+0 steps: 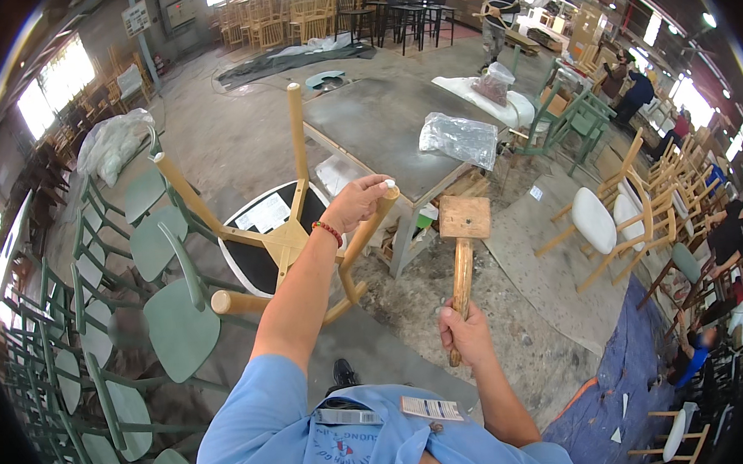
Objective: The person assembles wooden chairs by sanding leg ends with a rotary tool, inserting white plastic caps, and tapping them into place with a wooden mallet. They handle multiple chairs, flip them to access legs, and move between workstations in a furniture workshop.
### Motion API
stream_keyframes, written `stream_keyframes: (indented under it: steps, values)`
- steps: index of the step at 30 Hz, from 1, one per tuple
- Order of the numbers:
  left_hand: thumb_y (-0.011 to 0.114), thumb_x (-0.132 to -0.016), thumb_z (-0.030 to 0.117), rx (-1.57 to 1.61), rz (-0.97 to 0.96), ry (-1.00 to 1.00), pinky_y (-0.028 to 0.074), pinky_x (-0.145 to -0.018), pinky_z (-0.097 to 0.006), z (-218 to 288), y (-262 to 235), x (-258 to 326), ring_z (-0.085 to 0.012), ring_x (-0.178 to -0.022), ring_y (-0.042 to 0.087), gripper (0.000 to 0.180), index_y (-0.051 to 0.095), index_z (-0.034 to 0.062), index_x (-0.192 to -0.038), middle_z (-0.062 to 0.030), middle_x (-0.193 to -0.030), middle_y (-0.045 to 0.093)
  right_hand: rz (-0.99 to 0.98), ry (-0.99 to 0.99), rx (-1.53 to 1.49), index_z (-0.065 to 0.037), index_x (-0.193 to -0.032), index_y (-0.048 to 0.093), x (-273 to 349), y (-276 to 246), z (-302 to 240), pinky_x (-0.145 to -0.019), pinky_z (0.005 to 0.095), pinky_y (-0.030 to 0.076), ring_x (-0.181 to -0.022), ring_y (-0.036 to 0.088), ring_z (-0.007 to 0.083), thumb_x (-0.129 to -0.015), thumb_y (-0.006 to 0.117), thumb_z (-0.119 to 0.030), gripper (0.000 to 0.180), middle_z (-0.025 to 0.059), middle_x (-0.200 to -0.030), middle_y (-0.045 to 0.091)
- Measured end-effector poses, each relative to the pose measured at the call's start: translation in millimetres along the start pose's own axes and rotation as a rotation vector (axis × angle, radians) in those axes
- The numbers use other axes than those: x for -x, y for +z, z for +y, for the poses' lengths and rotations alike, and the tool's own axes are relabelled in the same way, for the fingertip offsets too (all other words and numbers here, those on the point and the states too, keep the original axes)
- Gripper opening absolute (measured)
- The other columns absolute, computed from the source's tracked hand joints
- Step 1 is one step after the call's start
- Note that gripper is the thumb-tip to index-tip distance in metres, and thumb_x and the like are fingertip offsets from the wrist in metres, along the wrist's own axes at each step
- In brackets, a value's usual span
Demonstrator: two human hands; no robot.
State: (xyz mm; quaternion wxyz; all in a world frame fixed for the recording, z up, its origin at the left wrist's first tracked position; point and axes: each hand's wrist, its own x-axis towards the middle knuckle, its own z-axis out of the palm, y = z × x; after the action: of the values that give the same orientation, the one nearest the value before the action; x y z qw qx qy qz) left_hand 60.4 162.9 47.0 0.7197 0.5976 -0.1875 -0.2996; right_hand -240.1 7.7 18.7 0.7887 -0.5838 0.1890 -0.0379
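Note:
An upside-down wooden chair (285, 241) is in front of me, its light legs pointing up and its seat's underside showing dark with a white label (263, 214). My left hand (358, 204) pinches a small white round piece (390, 184), which looks like a foot glide, at the end of the right-hand leg (372, 228). Whether the piece touches the wood I cannot make out. In my right hand (468, 337), fingers wrapped round its handle, a wooden mallet (464, 218) is held upright, its block head level with that leg and apart from it.
Rows of green chairs (173, 329) crowd the left. A grey-topped table (364, 117) with a clear plastic bag (459, 140) stands just beyond the chair. Light wooden chairs with white seats (594, 221) are stacked at right. Other people (500, 20) are farther off.

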Motion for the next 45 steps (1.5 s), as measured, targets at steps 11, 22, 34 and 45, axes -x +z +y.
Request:
stream_keyframes:
  steps: [11,22,34,45]
  values:
    - [0.060,-0.101,0.024,-0.016,-0.020,-0.065,0.027,-0.046,-0.020,-5.4,0.6,-6.1,-0.0027,-0.051,0.032,0.038,0.058,0.0067,-0.134,0.0075,-0.074,0.050,0.022,-0.091,0.352,-0.005,-0.129,0.055,-24.4,-3.7,-50.4,-0.044,0.0257,0.042,-0.050,0.051,0.0099,-0.097,0.059,-0.022,0.036,0.0014,-0.069,0.055]
    - [0.060,-0.100,0.023,-0.034,-0.008,-0.051,0.027,-0.045,-0.021,-7.1,0.2,-4.5,-0.0035,-0.051,0.032,0.040,0.056,0.0037,-0.135,0.0063,-0.074,0.050,-0.030,-0.195,0.985,-0.008,-0.149,0.042,-54.2,20.5,-145.4,-0.066,0.0340,0.049,-0.068,0.060,0.0166,-0.098,0.059,-0.025,0.056,0.0080,-0.079,0.062]
    - [0.061,-0.100,0.025,-0.059,-0.088,-0.016,0.022,-0.043,-0.021,-11.0,4.0,-11.6,-0.0031,-0.049,0.025,0.041,0.055,0.0066,-0.136,0.0076,-0.073,0.047,-0.037,-0.150,1.084,-0.009,-0.148,0.044,-69.2,20.4,-155.0,-0.062,0.0317,0.048,-0.066,0.058,0.0131,-0.100,0.057,-0.025,0.052,0.0045,-0.077,0.062]
    - [0.075,-0.080,0.029,-0.856,0.238,0.158,0.049,-0.086,-0.045,-45.9,10.4,1.5,-0.0368,-0.102,0.064,0.048,0.059,0.0046,-0.118,-0.0180,-0.106,0.069,-0.033,-0.982,0.204,-0.006,-0.099,0.055,-47.3,42.3,-235.7,-0.041,0.0208,0.038,-0.050,0.049,0.0062,-0.103,0.051,-0.033,0.028,0.0005,-0.069,0.054]
